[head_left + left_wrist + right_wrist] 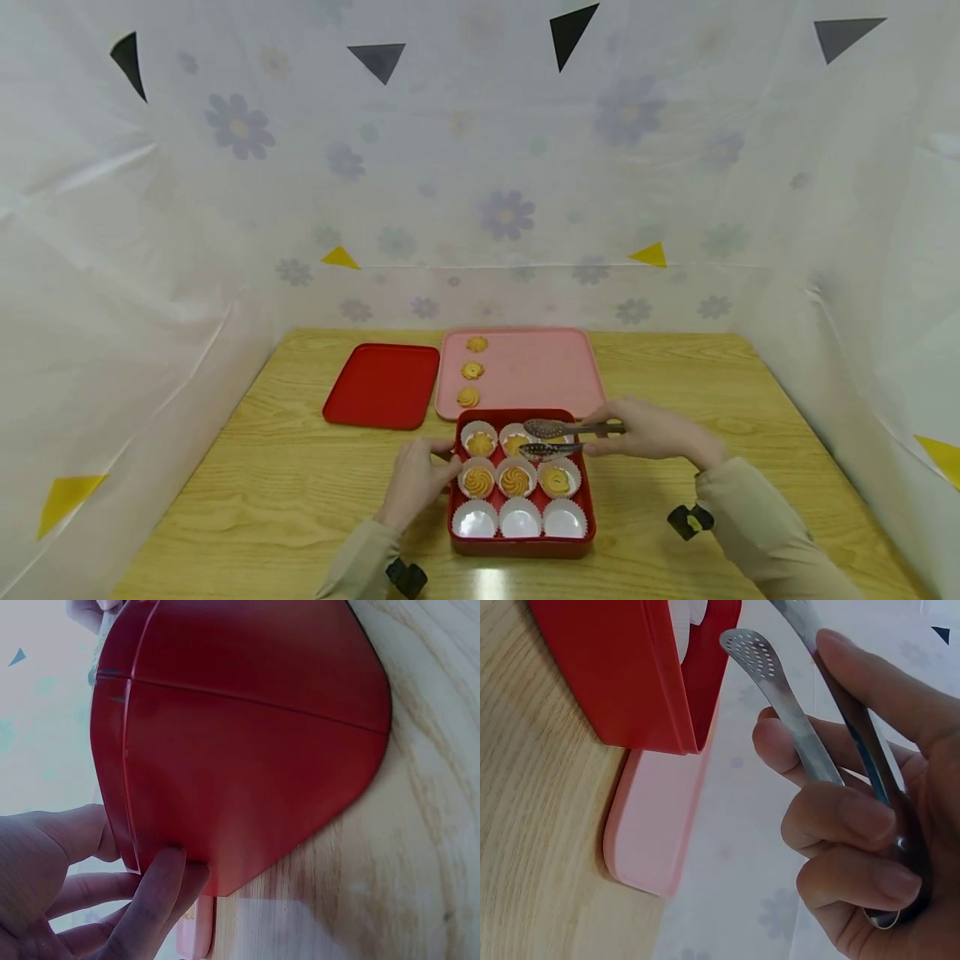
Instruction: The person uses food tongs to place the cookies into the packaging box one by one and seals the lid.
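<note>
On the left, we see the left hand (pixel 422 479) pinching the rim of the red box (pixel 522 547) with its fingers, the box standing on the table (pixel 315 500) before the pink tray (pixel 536 375); should that hold slacken, a knock could slide the box. Inside, cookies (pixel 477 482) sit in the back and middle rows of paper cups (pixel 521 518), and we judge that the tongs (pixel 551 451), tips apart over the back row, could snag a pleated edge. The right hand's (pixel 641 429) fingers curl round the tongs, and squeezing too hard could crumble a cookie.
</note>
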Demonstrator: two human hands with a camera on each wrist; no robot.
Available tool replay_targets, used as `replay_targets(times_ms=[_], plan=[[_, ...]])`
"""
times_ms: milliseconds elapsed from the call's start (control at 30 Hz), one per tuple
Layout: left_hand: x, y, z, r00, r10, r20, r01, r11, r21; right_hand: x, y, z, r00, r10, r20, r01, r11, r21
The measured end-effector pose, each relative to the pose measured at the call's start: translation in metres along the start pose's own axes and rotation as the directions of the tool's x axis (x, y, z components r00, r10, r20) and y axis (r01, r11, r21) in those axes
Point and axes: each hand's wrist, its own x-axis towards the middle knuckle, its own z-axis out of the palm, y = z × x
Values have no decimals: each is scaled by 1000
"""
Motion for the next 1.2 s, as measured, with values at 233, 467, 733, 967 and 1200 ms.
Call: replay_targets(times_ms=[233, 467, 733, 967, 1200], plan=[[0, 0, 0, 1000, 3, -1, -3, 1000, -2, 11, -2, 3, 998, -32, -58, 34, 999, 20], [-1, 0, 0, 1000, 3, -5, -3, 1000, -4, 32, -6, 2, 997, -15, -73, 16, 1000, 23], [0, 1, 1, 1000, -4, -8, 4, 1000, 5, 56, -14, -4, 997, 0, -80, -3, 999, -32], [0, 0, 1, 1000, 9, -11, -9, 1000, 7, 78, -19, -9, 995, 72, -67, -78, 994, -79], [0, 0, 0, 1000, 5, 0, -5, 1000, -2, 102, -23, -11, 989, 136, -57, -142, 982, -121]])
